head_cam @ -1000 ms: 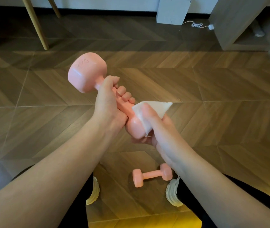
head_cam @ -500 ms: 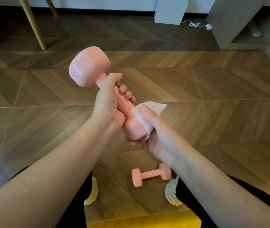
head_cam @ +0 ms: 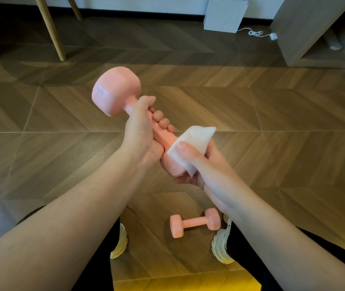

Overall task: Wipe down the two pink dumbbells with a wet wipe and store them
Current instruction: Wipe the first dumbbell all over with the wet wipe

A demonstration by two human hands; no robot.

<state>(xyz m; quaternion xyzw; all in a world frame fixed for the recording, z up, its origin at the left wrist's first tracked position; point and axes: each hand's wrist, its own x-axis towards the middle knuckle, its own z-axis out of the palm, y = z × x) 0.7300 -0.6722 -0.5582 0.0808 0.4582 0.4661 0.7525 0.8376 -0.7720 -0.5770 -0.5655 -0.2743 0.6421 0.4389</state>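
Floor point(head_cam: 272, 127): one, wood laid in a herringbone pattern; everything else stands or lies on it.
Cabinet point(head_cam: 297, 28): one, pale, at the far right, with an open shelf.
White box point(head_cam: 225, 13): one, against the far wall.
Wooden legs point(head_cam: 51, 28): we count three at the far left.
Hands: two, both bare.
Left hand point(head_cam: 142, 133): fingers curled tight round the handle of the held dumbbell, thumb lying along it toward the far head.
Right hand point(head_cam: 205, 166): fingers cupped under the near head, and the thumb presses the wet wipe onto that head.
Dumbbells: two, both pink.
Held dumbbell point(head_cam: 117, 91): off the floor between the hands, tilted, far head up and to the left.
Floor dumbbell point(head_cam: 194, 222): lying on its side between the shoes, just beside the right one.
Shoes point(head_cam: 120, 244): two, pale.
Wet wipe point(head_cam: 194, 139): one, white, draped over the near head, with one corner standing free.
Cable point(head_cam: 255, 33): one, white, coiled beside the box and ending in a plug.
Change, held dumbbell: it has turned about its handle, and we see the raised marking on the far head in a new place.
Change, floor dumbbell: none, it lies in the same spot.
Change, grips: both hands keep their hold.
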